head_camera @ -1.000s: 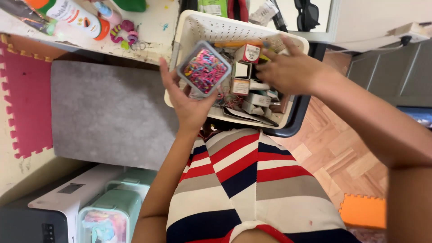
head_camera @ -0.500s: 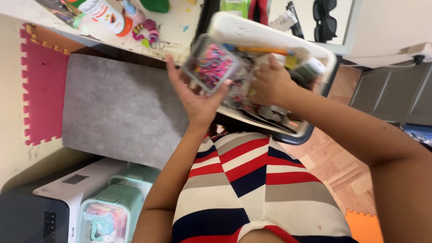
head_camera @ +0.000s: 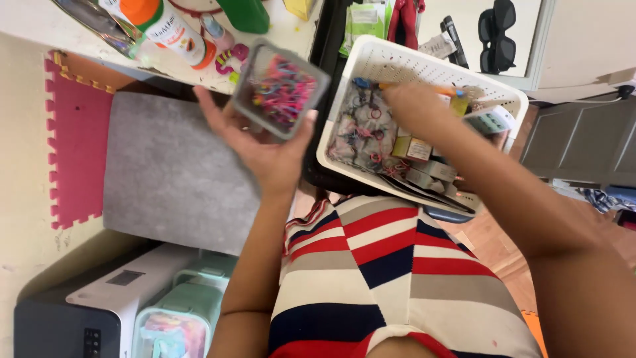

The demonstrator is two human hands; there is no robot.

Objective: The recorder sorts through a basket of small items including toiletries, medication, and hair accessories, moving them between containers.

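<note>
your left hand [head_camera: 265, 149] grips the small clear plastic box of bright hair ties [head_camera: 280, 88] w/ fingers round its sides; it's light & slippy. right hand [head_camera: 414, 109] digs in the white plastic basket [head_camera: 424, 63], can't tell its grip.

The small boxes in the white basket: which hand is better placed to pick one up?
Right. The right hand is already inside the white basket, just above the small boxes. The left hand is outside it, busy holding the clear box of colourful bands.

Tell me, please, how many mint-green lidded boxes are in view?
2: one box at the bottom edge beside the white appliance, another just behind it; more may be hidden.
</note>
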